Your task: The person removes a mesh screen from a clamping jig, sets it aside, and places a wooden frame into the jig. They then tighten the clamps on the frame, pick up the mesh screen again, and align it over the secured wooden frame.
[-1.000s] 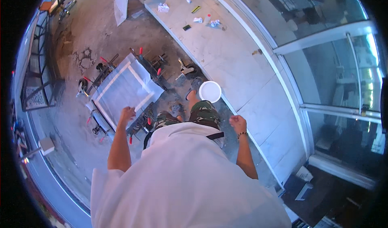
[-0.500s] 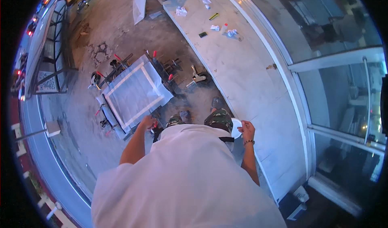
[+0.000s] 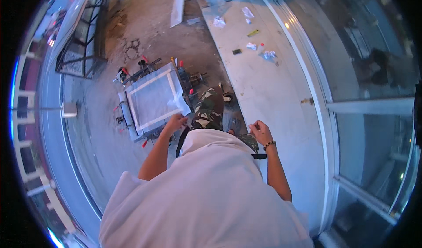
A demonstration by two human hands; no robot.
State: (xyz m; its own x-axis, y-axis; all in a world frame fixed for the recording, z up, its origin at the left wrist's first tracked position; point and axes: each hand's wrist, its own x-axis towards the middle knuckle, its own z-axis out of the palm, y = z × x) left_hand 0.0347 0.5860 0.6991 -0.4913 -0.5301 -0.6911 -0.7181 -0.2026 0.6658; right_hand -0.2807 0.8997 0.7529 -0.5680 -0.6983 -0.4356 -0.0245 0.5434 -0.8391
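Note:
My left hand (image 3: 176,122) hangs beside the near right corner of a flat rectangular panel (image 3: 151,99). Its fingers are loosely bent and apart, with nothing seen in them. The panel is covered by a pale sheet with white strips along its edges. A loose flap of the sheet (image 3: 179,104) lies at the right corner. My right hand (image 3: 261,133), with a beaded bracelet at the wrist, is raised over the edge of the pale ledge. Its fingertips are drawn together; anything between them is too small to make out.
Red-handled clamps (image 3: 147,62) surround the panel. On the ledge (image 3: 281,90) lie crumpled papers (image 3: 219,22), a red-capped bottle (image 3: 261,48), a yellow-green strip (image 3: 253,33) and a small dark block (image 3: 237,51). A glass door (image 3: 373,138) stands right; a metal-framed structure (image 3: 81,41) stands far left.
My view has shifted, and the panel is closer to my legs. One leg has swung forward beside it. The white round thing by my right hand has gone out of sight.

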